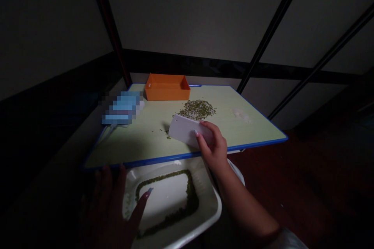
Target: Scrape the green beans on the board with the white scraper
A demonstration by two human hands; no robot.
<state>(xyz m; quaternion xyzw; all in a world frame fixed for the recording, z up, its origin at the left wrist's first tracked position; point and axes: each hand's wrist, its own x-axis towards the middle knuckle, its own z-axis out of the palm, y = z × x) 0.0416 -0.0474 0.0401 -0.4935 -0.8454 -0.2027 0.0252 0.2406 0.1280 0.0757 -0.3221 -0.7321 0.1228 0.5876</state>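
My right hand (214,146) grips a flat white scraper (184,129), which stands tilted on the pale green tabletop near its front edge. Just beyond it lies a spread of small green bits (198,109), perhaps beans or seeds, with a few strays left of the scraper. Below the table edge is a white plastic basin (214,206), with more green bits (191,192) banked along the edges of its floor. My left hand (117,206), dark in shadow, is at the basin's left side with fingers spread and the thumb over the inside.
An orange open box (168,92) stands at the back of the blue-edged table (257,130). On the left lies a blurred-out blue object (124,107) with a pale cable. A whitish smudge (241,115) marks the table's right side. Panelled walls rise behind.
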